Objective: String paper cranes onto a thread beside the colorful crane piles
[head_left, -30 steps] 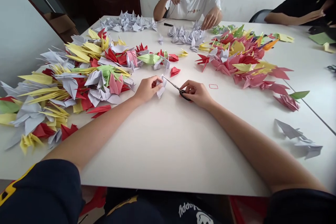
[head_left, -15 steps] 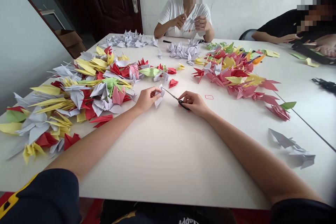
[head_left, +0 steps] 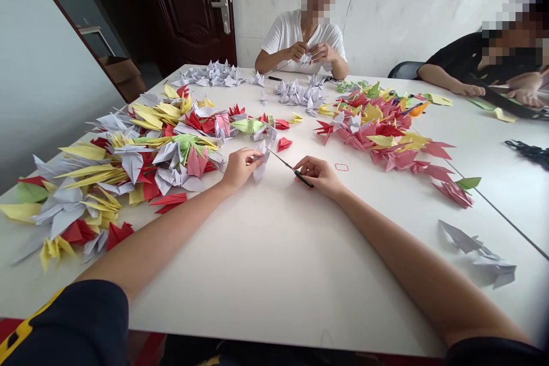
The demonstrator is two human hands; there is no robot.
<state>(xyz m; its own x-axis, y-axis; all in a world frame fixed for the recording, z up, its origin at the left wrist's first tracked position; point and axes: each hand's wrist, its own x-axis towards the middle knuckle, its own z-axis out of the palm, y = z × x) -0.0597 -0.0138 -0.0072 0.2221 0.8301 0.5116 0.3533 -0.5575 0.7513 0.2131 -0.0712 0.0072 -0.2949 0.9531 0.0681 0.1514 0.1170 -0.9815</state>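
My left hand (head_left: 241,168) is closed, pinching a white folded paper crane (head_left: 259,167) by its edge above the table. In my right hand (head_left: 319,176) are slim scissors (head_left: 288,164) with a dark handle, partly covered by my fingers. Their thin metal blades point left, and the tip lies right at the crane; I cannot tell whether it touches the paper. Just beyond the scissors lies a small red folded piece (head_left: 283,144). A large heap of white, yellow, red and green paper cranes (head_left: 128,160) spreads beside my left forearm.
Another heap, mostly pink and red cranes (head_left: 386,131), lies at the right. White cranes (head_left: 214,73) sit at the far side. A grey folded piece (head_left: 480,251) rests near my right forearm. Across the white table (head_left: 266,274) sit a person in white (head_left: 283,34) and a person in black (head_left: 454,57).
The view has tilted up slightly, so everything sits lower. My hands keep their hold on the crane and scissors. The hands of the person in white have come closer together.
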